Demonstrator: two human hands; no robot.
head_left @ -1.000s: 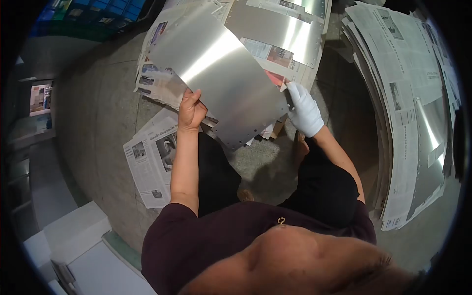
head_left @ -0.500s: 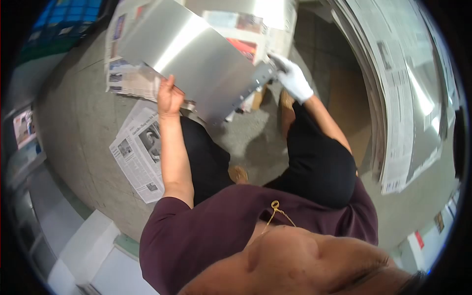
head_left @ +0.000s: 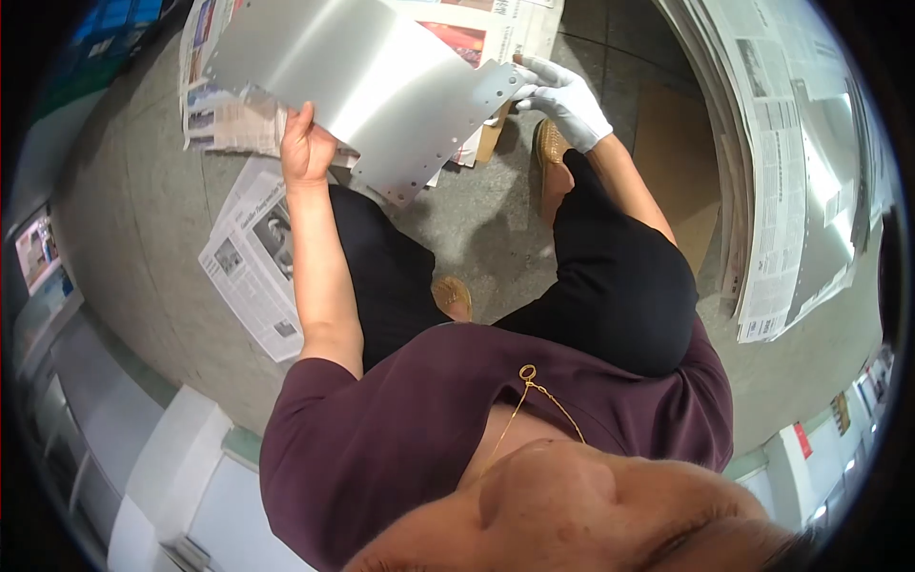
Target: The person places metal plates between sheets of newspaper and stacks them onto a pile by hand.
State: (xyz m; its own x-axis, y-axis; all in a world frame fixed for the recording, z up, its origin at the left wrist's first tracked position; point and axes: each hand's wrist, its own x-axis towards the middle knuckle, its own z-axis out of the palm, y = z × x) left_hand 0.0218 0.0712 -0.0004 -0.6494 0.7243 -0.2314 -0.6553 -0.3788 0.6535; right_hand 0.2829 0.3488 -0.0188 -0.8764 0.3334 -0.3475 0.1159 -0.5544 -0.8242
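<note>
A thin, shiny metal sheet [head_left: 353,76] with small holes along its edges lies tilted across the top of the view, over a newspaper-covered pile. My bare left hand [head_left: 307,153] grips its near edge, thumb on the upper face and fingers hidden underneath. At the sheet's right corner is my right hand [head_left: 567,107] in a white glove, its fingertips pinching the holed edge. Under the sheet, newspaper [head_left: 233,119] shows on the left and at the far side.
Loose newspaper pages [head_left: 253,257] lie on the concrete floor [head_left: 143,219] by my left leg. To the right stands a tall stack of newspapers [head_left: 762,238] with metal sheets [head_left: 824,200] between them. Brown cardboard [head_left: 677,172] lies beside that stack. My feet rest below the sheet.
The metal sheet and both hands appear slightly higher and farther left. The sheet's holed right edge, blurred before, is now sharp. My gloved fingers look more spread at the corner.
</note>
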